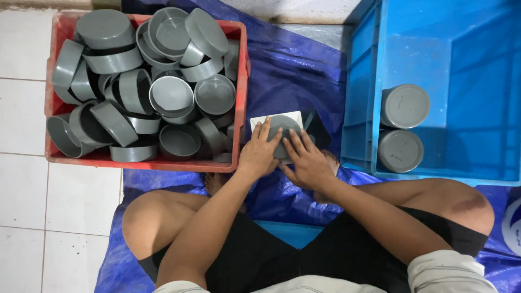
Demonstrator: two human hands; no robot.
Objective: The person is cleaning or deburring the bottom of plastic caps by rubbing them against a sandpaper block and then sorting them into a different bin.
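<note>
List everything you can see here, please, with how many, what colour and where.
Red crate: one, red, upper left on the tarp, full.
Grey caps in the red crate: dozens, too many to count, grey, heaped at all angles.
Blue crate: one, blue, at right.
Grey caps in the blue crate: two, grey, side by side by its left wall.
Grey cap under the hands: one, grey, on the white sheet, between the crates.
White sheet: one, white, under that cap.
Blue tarp: one, blue, spread over the floor.
Tiled floor: white, at left.
Left hand: on the cap's left side.
Right hand: on the cap's right side.
Legs: two, crossed, black shorts.
</note>
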